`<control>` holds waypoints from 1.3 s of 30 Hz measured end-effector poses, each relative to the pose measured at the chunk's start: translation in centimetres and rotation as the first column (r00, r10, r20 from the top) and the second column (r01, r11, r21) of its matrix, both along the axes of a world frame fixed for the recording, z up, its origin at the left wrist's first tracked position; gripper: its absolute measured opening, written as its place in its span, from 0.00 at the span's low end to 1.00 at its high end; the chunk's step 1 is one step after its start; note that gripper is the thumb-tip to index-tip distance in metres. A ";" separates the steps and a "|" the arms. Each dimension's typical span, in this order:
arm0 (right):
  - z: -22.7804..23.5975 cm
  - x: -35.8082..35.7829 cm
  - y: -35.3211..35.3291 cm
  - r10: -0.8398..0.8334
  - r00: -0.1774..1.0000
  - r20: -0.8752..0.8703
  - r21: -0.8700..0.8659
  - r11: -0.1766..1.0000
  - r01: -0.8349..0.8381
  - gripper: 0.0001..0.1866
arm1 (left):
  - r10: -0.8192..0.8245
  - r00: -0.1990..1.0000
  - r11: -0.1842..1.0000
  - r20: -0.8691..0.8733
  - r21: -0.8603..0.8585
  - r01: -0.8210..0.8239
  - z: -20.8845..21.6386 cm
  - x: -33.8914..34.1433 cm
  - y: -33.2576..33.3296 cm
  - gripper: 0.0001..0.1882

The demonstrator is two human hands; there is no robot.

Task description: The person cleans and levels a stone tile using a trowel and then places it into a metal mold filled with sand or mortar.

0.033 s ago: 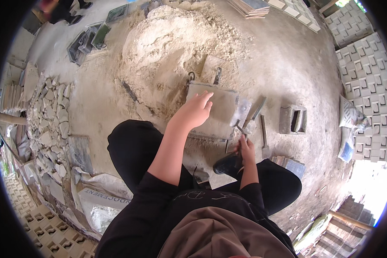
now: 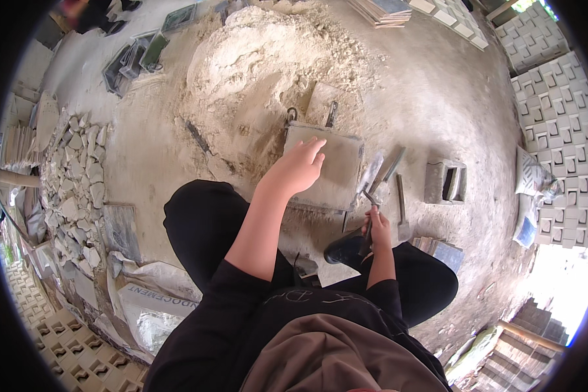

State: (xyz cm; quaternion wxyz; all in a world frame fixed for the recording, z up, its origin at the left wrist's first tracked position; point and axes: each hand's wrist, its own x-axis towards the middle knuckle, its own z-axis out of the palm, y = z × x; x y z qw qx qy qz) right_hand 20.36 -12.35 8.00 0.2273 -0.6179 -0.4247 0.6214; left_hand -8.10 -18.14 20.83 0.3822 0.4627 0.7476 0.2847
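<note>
A square mould [image 2: 336,171] filled level with grey-beige material lies on the floor in front of my knees. My left hand [image 2: 302,166] is over its left part, fingers stretched out and holding nothing; whether it touches the surface I cannot tell. To the right of the mould, my right hand [image 2: 376,230] is closed round the handle of a trowel [image 2: 371,171]. The trowel's pale blade points away from me beside the mould's right edge, turned partly edge-on. A dark metal handle [image 2: 332,114] and a hook-shaped fitting [image 2: 292,115] stand at the mould's far side.
Beyond the mould rises a heap of pale sand or powder [image 2: 268,55]. A flat-bladed tool [image 2: 402,209], a long thin blade [image 2: 394,163] and a hollow block [image 2: 434,183] lie to the right. Broken pieces [image 2: 75,189] are piled left. Patterned blocks [image 2: 555,98] are stacked at far right.
The trowel's blade has turned from broadside to a narrower, edge-on angle and drawn away from the mould's edge. My right hand has shifted slightly right; my left hand has hardly moved.
</note>
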 end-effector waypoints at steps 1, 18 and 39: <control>0.2 0.6 0.0 -0.017 1.000 -0.010 -0.028 0.999 0.016 0.21 | -0.003 1.000 1.000 -0.016 0.006 0.003 0.0 0.1 0.0 0.21; -2.6 1.1 -1.2 0.014 0.998 0.060 -0.196 0.981 -0.002 0.32 | -0.033 0.999 0.999 0.008 0.031 0.033 -0.3 0.1 -0.2 0.21; -1.5 0.2 1.0 0.097 0.987 0.127 -0.058 0.994 -0.090 0.31 | -0.035 0.999 0.999 0.006 -0.010 0.035 -0.5 0.4 0.0 0.21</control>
